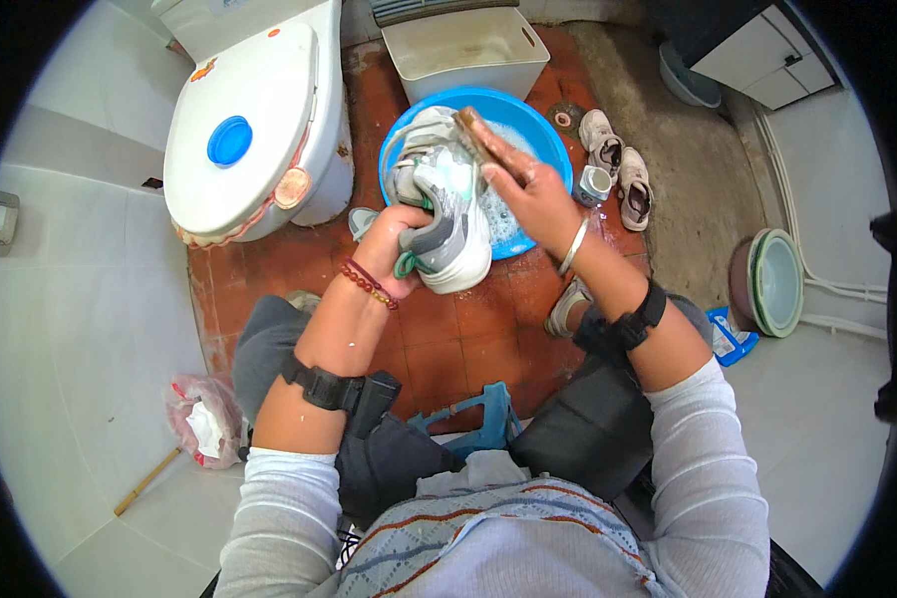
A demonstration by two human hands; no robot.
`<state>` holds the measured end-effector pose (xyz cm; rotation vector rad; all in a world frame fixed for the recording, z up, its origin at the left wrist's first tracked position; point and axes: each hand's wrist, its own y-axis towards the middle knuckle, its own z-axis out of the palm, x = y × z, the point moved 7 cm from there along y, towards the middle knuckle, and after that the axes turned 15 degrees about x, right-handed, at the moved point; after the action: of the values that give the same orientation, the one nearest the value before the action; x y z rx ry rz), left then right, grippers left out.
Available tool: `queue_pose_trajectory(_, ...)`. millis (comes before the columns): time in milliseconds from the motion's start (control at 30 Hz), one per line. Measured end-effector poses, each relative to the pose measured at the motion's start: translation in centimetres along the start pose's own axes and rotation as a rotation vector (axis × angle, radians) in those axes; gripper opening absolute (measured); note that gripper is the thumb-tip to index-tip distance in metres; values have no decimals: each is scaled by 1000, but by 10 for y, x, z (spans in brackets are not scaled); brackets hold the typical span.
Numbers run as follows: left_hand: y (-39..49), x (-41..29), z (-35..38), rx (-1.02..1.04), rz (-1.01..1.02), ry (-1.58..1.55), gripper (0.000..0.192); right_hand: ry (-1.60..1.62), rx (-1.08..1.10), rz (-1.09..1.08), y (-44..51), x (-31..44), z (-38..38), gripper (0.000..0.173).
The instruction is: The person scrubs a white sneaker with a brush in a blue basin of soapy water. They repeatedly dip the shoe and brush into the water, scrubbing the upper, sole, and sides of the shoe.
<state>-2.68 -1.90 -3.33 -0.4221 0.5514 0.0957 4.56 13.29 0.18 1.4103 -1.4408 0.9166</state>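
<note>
A grey and white sneaker point(456, 224) with green loops hangs over a blue plastic basin point(557, 142). My left hand point(392, 247) grips it at the ankle opening, and its heel points toward me. In my right hand point(531, 190) is a wooden-backed scrub brush point(472, 131), pressed along the sneaker's side. The bristles are mostly hidden from this angle. White foam lies on the shoe's upper, and soapy water point(504, 220) with bubbles fills part of the basin. Just right of the basin stands an open jar point(593, 185).
A white toilet point(261, 97) with a blue round lid on it stands at left. Behind the basin is a white plastic bin point(463, 56). Pale shoes point(634, 187) lie at right near a floor drain point(564, 118). Stacked basins point(777, 284) lean by the right wall; a blue stool point(486, 418) is beneath me.
</note>
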Motion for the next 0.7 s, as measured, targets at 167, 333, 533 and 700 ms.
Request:
queue_pose_trajectory(167, 0, -22, 15, -31, 129, 115, 31, 204, -50, -150, 1, 0, 19, 61)
queue_pose_trajectory(333, -7, -37, 34, 51, 273, 256, 59, 338, 13, -125, 1, 10, 23, 95)
queue_pose_trajectory(533, -2, -30, 34, 166, 323, -51, 55, 564, 59, -106, 7, 19, 17, 87)
queue_pose_trajectory(700, 1, -22, 33, 303, 376, -279, 53, 502, 133, -136, 6, 20, 21, 69)
